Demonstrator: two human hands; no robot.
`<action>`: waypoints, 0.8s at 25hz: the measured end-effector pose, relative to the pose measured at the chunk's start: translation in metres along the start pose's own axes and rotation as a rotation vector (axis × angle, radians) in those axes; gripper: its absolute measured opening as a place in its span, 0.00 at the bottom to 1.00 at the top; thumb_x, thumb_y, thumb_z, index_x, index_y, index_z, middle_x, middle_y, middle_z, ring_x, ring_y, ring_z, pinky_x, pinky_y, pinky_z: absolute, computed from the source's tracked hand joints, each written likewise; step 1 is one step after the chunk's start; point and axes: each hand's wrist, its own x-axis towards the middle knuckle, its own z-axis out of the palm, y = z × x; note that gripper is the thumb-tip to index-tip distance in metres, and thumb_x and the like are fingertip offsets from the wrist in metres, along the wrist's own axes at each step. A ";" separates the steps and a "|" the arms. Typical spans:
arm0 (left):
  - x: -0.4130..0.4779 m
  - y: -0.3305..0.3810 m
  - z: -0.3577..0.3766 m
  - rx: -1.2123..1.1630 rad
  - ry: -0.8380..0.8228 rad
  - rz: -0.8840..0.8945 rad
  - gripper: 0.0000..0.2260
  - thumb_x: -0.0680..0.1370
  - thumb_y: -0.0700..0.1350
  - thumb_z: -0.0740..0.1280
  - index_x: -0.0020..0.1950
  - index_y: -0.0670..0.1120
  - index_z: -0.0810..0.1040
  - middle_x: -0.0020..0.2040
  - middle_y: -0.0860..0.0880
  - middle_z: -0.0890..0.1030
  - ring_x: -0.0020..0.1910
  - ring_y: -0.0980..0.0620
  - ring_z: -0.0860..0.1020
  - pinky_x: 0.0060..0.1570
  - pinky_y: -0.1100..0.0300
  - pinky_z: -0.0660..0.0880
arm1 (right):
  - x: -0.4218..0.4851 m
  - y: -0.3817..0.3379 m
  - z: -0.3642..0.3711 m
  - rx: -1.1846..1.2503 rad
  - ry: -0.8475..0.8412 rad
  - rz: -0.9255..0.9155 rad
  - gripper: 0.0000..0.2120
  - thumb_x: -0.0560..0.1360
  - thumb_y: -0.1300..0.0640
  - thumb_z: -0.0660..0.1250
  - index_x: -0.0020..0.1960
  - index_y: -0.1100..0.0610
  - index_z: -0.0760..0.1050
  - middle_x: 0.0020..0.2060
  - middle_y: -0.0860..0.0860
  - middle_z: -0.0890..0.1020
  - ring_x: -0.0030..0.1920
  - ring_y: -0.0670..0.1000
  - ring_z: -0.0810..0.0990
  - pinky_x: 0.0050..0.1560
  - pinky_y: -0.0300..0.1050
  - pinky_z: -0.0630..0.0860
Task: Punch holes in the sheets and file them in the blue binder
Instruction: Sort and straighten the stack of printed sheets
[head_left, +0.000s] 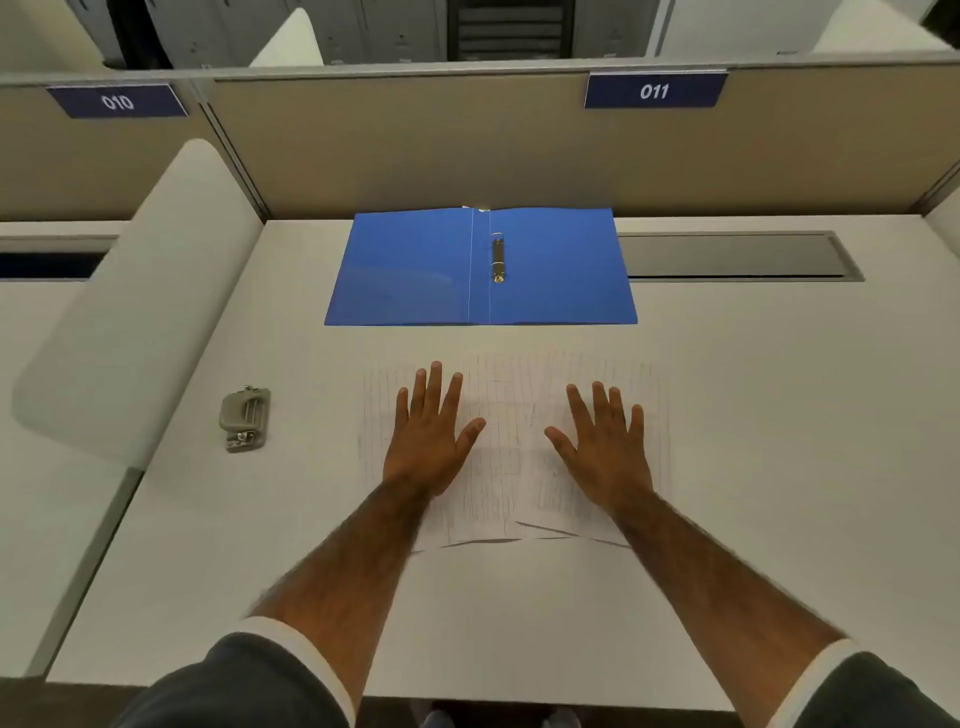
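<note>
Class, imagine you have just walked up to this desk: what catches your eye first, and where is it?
The open blue binder stands out, lying flat at the far middle of the white desk. Nearer, the left hand and right hand rest flat with spread fingers on loose printed sheets. A grey hole punch sits apart to the left.

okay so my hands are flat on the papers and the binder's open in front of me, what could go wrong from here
The sheets lie fanned and overlapping under the left hand and right hand; punched unsquared, their holes may not line up. The hole punch sits off to the left, so reaching for it could let the sheets slide. The binder rings look closed and would need opening.
</note>
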 end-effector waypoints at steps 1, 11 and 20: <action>0.000 0.006 0.003 0.039 -0.011 0.015 0.37 0.77 0.70 0.39 0.81 0.53 0.39 0.81 0.49 0.33 0.79 0.46 0.33 0.77 0.42 0.36 | 0.000 -0.001 0.002 -0.014 -0.011 0.004 0.43 0.71 0.27 0.29 0.81 0.47 0.39 0.82 0.54 0.43 0.81 0.59 0.41 0.77 0.64 0.39; 0.002 0.077 0.042 0.085 -0.162 0.358 0.30 0.82 0.64 0.43 0.81 0.56 0.39 0.81 0.53 0.35 0.79 0.48 0.33 0.78 0.43 0.38 | 0.015 0.030 0.005 0.110 0.149 0.003 0.31 0.82 0.43 0.39 0.80 0.55 0.57 0.80 0.56 0.58 0.80 0.57 0.54 0.79 0.61 0.47; 0.000 0.081 0.058 0.113 -0.207 0.400 0.31 0.81 0.66 0.41 0.80 0.56 0.34 0.80 0.52 0.32 0.79 0.48 0.31 0.78 0.43 0.37 | 0.061 0.093 -0.016 0.054 0.016 0.218 0.37 0.80 0.35 0.51 0.81 0.55 0.47 0.81 0.54 0.55 0.81 0.59 0.47 0.77 0.64 0.41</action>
